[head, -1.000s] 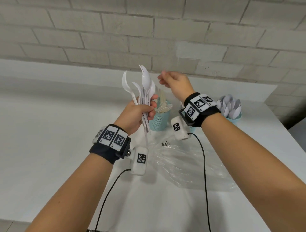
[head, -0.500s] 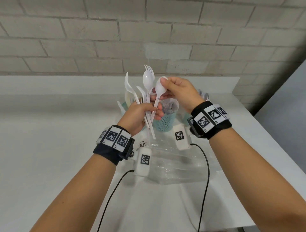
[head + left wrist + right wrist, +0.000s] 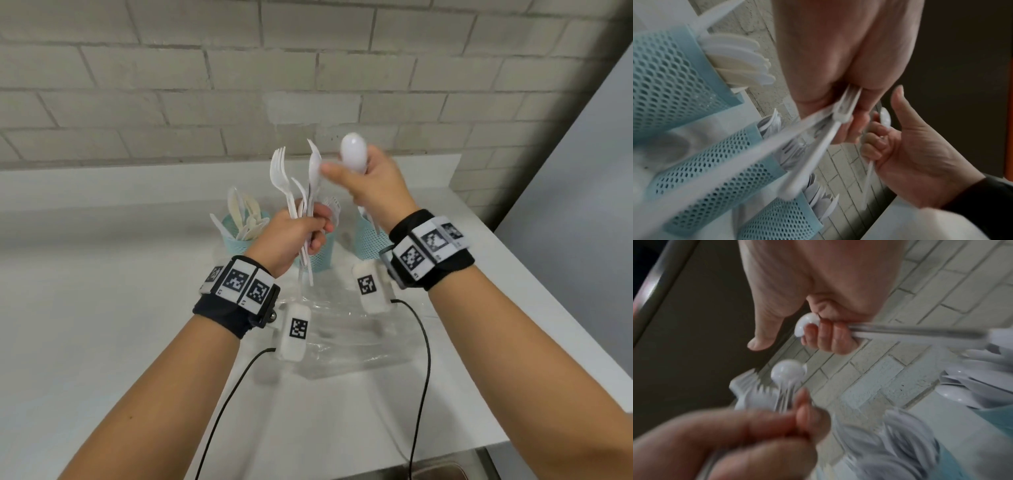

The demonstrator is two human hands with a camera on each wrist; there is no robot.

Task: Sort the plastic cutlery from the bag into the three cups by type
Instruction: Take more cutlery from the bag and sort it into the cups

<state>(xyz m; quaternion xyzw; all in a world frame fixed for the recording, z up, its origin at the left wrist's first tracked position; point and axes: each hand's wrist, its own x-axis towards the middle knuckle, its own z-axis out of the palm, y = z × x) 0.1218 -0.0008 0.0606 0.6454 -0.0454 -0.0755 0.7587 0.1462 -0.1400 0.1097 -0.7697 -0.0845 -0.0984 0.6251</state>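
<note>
My right hand (image 3: 371, 186) has its fingers curled round a single white spoon (image 3: 354, 156), bowl up and handle running down through my fist, raised above the cups and just beside the bunch of cutlery (image 3: 301, 192) that my left hand (image 3: 291, 236) grips by the handles. That bunch is a mix: a fork with its tines up, a spoon and a few more white pieces fanned upward, their handle ends sticking out below my fist. Behind my hands three pale blue mesh cups stand in a row on the white desk (image 3: 102, 325). The left cup (image 3: 236, 248) holds knives, some cream and some white, blades leaning out over the rim. The middle cup (image 3: 322, 257) sits mostly behind my left hand; the left wrist view shows forks in it. The right cup (image 3: 368, 240) is partly hidden by my right wrist, and the wrist views show it filled with spoons, bowls up. In front of the cups the clear plastic bag (image 3: 349, 346) lies flat and crumpled on the desk between my forearms; I cannot tell whether anything is left inside. Black cables run from the wrist cameras back toward me, and a pale brick wall (image 3: 205, 85) rises behind the desk.
</note>
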